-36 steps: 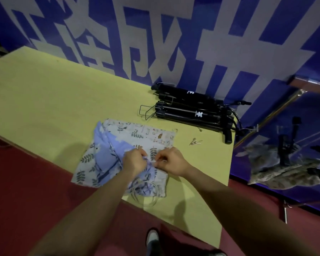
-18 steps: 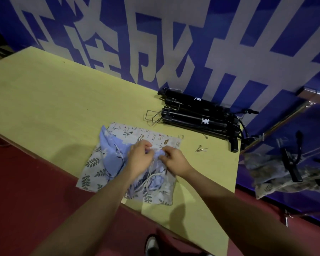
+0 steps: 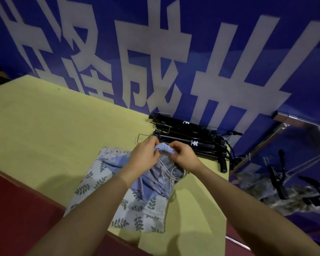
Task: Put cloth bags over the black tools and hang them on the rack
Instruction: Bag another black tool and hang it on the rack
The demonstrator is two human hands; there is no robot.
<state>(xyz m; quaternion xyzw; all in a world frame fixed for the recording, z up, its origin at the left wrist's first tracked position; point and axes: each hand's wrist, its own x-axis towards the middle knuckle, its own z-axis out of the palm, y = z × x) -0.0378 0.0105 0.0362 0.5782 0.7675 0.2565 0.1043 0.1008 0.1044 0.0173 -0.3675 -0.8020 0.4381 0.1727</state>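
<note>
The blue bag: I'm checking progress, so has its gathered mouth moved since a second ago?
Yes. Both hands have lifted the blue bag's gathered mouth off the leaf-print cloth and carried it toward the black tools.

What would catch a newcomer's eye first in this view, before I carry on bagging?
Both hands, left and right, at centre pinch the gathered mouth of a pale blue drawstring cloth bag, raised above a leaf-print cloth bag lying flat on the yellow table. Just behind them, folded black tripod-like tools lie stacked by the blue wall banner with large white characters.
</note>
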